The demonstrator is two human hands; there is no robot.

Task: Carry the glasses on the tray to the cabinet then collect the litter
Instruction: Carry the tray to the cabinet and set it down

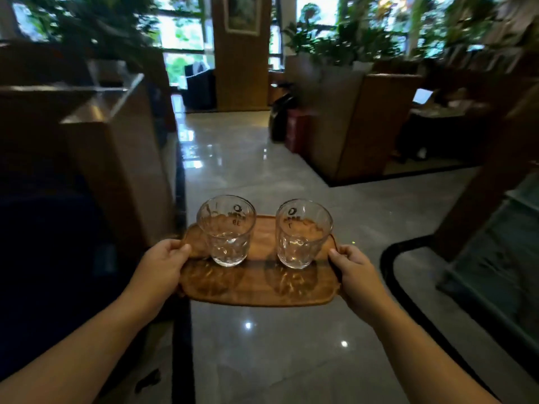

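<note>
A brown wooden tray is held level above a shiny grey tiled floor. Two clear empty drinking glasses stand upright on it: the left glass and the right glass, a small gap apart. My left hand grips the tray's left edge, thumb on top. My right hand grips the right edge the same way. No litter shows in this view.
A wooden partition with a clear top panel stands close on the left. Another wooden planter box with green plants stands ahead on the right. A tiled aisle runs forward between them toward a wooden pillar.
</note>
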